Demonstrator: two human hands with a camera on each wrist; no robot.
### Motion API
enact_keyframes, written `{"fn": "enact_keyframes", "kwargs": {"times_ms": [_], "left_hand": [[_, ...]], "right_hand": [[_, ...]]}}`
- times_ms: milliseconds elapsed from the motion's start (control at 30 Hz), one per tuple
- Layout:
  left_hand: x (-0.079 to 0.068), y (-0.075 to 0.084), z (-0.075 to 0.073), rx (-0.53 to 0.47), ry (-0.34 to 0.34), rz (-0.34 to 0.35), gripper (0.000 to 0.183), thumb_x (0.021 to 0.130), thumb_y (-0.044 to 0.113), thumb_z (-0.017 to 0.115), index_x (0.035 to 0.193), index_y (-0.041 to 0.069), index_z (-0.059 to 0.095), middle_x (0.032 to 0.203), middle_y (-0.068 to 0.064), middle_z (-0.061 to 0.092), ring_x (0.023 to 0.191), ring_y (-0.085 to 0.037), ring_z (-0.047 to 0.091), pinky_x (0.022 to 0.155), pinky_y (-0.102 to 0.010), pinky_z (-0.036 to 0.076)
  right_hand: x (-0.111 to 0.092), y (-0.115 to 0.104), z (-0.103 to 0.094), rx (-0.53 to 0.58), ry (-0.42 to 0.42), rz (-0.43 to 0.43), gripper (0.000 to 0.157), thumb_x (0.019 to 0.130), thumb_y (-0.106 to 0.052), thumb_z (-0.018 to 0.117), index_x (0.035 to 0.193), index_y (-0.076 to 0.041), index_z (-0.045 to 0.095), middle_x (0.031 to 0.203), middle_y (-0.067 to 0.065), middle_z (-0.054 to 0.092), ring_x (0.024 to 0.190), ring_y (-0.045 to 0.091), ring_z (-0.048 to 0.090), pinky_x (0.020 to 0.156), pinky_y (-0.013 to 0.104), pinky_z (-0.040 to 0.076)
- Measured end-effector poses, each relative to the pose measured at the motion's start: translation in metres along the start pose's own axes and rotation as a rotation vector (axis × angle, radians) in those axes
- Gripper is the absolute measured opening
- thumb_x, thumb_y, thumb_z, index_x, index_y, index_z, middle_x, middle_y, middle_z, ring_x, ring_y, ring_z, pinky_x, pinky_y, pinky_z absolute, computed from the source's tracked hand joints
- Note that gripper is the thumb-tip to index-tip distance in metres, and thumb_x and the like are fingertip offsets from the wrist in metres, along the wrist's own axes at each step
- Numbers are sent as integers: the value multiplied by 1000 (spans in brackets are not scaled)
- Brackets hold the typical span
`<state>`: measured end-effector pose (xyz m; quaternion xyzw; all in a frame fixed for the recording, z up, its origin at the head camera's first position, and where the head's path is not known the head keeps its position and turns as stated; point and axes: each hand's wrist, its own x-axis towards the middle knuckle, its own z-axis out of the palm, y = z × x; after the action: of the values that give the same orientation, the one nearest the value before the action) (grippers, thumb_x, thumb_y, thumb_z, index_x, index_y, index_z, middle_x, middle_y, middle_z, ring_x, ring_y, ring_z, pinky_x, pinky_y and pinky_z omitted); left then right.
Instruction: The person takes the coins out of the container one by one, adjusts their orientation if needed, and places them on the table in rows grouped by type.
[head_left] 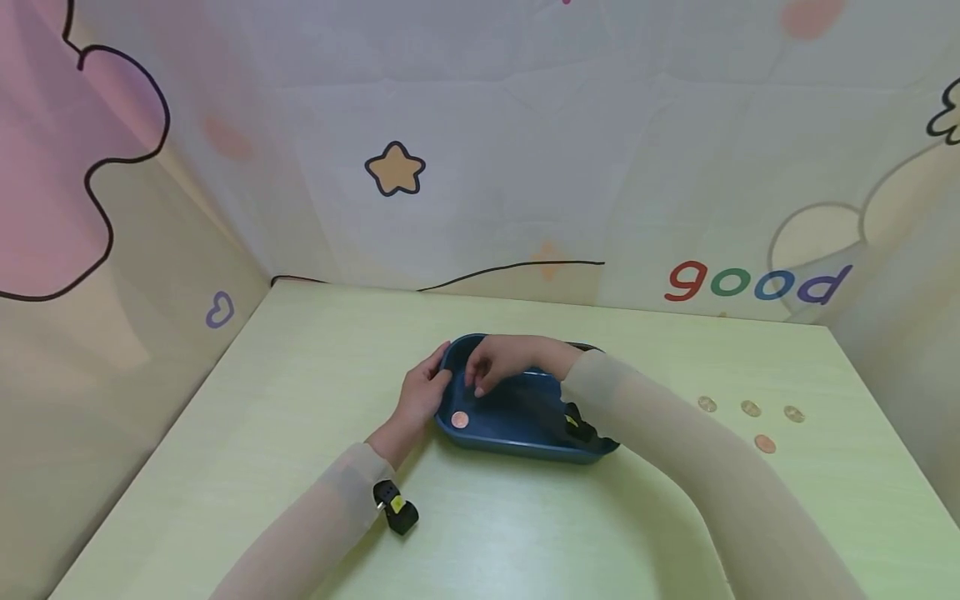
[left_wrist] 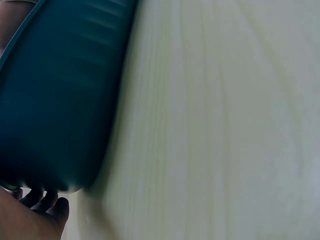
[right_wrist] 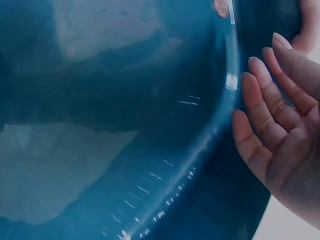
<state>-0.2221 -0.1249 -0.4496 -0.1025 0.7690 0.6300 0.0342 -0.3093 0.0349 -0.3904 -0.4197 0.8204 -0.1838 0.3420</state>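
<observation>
A dark blue tray with rounded corners stands on the table. My left hand grips its left end, the thumb over the rim and the other fingers outside, against the end wall in the left wrist view. My right hand hovers over the tray's left part, palm down. In the right wrist view its fingers are loosely bent, with nothing visible between them. One copper-coloured coin lies in the tray's front left corner. The right forearm hides the tray's right part.
On the table to the right lie three pale gold coins in a row, with a copper-coloured coin in front of them. A printed cloth with a star and the word "good" rises behind the table.
</observation>
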Motion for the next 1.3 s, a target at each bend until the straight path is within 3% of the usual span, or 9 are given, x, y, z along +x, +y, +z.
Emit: {"fn": "enact_keyframes", "kwargs": {"times_ms": [433, 700, 1100, 1300], "left_hand": [[0, 1, -1, 9, 7, 10, 53, 97, 11, 45, 150, 16, 44, 155, -9, 43, 148, -27, 35, 120, -45, 32], [2, -1, -2, 10, 1, 14, 55, 95, 10, 45, 149, 17, 44, 155, -9, 42, 148, -27, 34, 120, -45, 31], [0, 1, -2, 1, -4, 13, 55, 96, 9, 45, 150, 17, 43, 156, -9, 41, 149, -28, 34, 120, -46, 31], [0, 0, -3, 0, -4, 15, 54, 96, 10, 45, 150, 17, 43, 156, -9, 41, 149, -28, 34, 121, -46, 30]], "right_hand": [[23, 2, 17, -6, -25, -41, 23, 91, -11, 68, 110, 0, 70, 103, 12, 73, 85, 7, 62, 84, 20, 53], [28, -2, 29, 16, -43, -34, 29, 88, -11, 72, 114, 1, 68, 94, 10, 72, 75, 4, 56, 70, 14, 46], [30, -4, 37, -79, 4, -61, 18, 88, -10, 72, 105, -3, 72, 83, 3, 66, 69, 4, 51, 63, 13, 41], [30, -4, 40, -121, 8, -121, 16, 90, -1, 65, 102, -4, 73, 88, 6, 69, 72, 4, 51, 67, 13, 42]]}}
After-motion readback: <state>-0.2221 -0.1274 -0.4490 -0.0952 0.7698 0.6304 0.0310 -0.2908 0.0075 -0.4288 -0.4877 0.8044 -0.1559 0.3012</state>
